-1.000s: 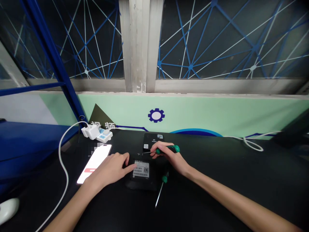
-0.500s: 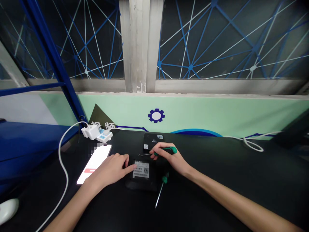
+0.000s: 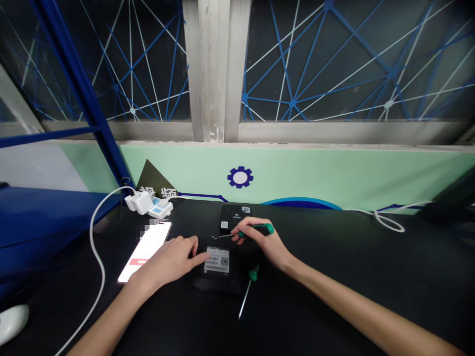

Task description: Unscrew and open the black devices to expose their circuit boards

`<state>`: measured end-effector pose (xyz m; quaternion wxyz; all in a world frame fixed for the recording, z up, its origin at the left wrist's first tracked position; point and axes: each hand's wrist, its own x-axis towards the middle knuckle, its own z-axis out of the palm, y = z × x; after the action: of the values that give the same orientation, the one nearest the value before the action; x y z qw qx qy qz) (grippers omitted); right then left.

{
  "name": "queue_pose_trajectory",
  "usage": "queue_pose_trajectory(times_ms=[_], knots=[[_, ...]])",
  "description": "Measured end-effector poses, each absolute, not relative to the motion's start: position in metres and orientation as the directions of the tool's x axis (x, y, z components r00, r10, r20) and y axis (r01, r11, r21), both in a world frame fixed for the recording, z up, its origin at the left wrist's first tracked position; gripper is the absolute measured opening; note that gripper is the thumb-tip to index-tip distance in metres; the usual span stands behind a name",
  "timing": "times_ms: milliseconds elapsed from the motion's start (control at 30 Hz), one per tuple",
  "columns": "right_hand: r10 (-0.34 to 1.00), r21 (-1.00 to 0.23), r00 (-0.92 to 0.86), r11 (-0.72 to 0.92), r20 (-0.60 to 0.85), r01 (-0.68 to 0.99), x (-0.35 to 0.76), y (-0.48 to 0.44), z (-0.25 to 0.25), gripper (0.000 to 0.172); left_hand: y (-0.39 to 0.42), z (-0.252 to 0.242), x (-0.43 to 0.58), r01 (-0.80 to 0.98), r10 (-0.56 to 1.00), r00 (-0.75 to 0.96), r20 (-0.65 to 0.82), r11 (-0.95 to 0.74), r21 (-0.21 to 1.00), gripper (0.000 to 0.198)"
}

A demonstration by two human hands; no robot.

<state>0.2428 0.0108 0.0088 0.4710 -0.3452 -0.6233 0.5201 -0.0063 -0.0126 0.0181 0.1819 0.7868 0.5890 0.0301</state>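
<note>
My right hand grips a green-handled screwdriver, its thin shaft pointing left. The screwdriver's tip is beside a few tiny metal pieces that look like screws; whether it touches them I cannot tell. Just below lies a black box-shaped device with a white printed label facing up. On the label's left edge rests the thumb of my left hand, which holds nothing, its thumb apart from the loosely bent fingers. A second green-handled screwdriver lies right of the device, shaft toward me.
A lit phone lies partly under my left forearm. Behind it are a white power strip with a plugged-in charger and a white cable. A black box sits at the back, and a white mouse at far left.
The screwdriver in my right hand has shifted very slightly right, and its tip now sits a little nearer the small metal pieces. My left hand stays in place.
</note>
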Motion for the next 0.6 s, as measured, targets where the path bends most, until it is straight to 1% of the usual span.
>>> queue_pose_trajectory(times_ms=[300,467,600], knots=[[0.930,-0.966,-0.266,0.259,0.255,-0.020,0.2414,0.0108,0.0063,0.031,-0.0120,0.0173,-0.0066,0.912,0.936,0.305,-0.177,-0.234,0.337,0.051],[0.914,-0.974,-0.342,0.226,0.219,-0.021,0.2404,0.0092,0.0064,0.031,-0.0126,0.0170,-0.0071,0.909,0.936,0.305,-0.176,-0.231,0.348,0.051],[0.915,-0.971,-0.329,0.234,0.234,-0.039,0.2417,0.0091,0.0082,0.031,-0.0125,0.0169,-0.0076,0.910,0.936,0.304,-0.175,-0.232,0.344,0.051]])
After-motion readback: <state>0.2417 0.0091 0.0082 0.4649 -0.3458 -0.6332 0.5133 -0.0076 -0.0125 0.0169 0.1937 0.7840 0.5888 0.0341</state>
